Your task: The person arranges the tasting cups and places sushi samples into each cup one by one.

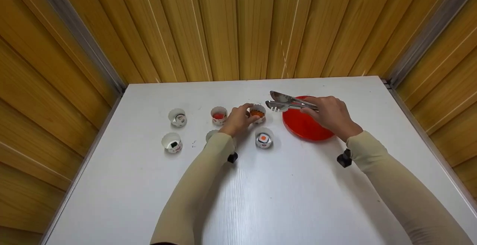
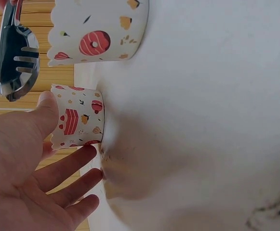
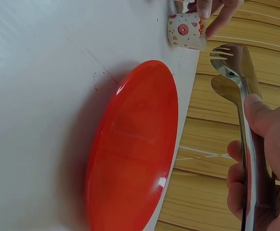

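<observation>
With thumb and fingers at both sides of its rim, my left hand (image 1: 238, 119) holds a printed paper baking cup (image 2: 79, 117) on the table. Orange contents (image 1: 257, 114) show inside that cup in the head view. My right hand (image 1: 331, 112) grips metal serving tongs (image 3: 246, 110), one end fork-shaped and the other spoon-like. The tongs' tips stand slightly apart, in the air between the cup and a red plate (image 1: 305, 127). Nothing shows between those tips.
More paper cups stand around: one with red contents (image 1: 219, 116), one with a sushi-like piece (image 1: 264, 138), and two at the left (image 1: 177, 118), (image 1: 172, 143). Another cup (image 1: 211, 135) is mostly hidden by the left sleeve. Yellow wood-grain panels (image 1: 253, 28) enclose the white table.
</observation>
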The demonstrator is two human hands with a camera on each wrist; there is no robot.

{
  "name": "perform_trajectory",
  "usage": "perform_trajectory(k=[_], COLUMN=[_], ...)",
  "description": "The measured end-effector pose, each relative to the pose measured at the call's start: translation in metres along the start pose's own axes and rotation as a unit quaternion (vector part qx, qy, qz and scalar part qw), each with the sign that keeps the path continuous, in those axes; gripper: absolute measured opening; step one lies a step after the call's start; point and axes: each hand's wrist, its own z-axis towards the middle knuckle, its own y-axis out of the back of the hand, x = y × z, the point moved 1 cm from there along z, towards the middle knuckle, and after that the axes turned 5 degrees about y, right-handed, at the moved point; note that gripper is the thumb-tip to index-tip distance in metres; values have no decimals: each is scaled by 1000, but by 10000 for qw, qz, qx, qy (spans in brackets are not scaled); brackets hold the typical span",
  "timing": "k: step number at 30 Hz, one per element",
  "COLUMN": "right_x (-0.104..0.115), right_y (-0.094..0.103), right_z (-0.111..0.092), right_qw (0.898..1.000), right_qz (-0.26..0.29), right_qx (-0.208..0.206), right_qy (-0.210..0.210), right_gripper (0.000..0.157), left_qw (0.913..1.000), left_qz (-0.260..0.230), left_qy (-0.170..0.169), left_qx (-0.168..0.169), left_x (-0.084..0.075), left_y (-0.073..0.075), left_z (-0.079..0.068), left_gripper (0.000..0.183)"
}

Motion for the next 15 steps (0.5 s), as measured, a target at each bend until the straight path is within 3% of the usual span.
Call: perform_trajectory(k=[15], right_x=[-34], right_y=[-5], right_z=[-38], right_qw=[9983], right_qz=[141], right_qx=[-126], right_qy=[-560], right_gripper=[54], left_qw=[10000], left_qz=[28], left_qy=[73], left_qx=[3], left_x=[0], left_y=[0], left_z=[-3], left_gripper=[60])
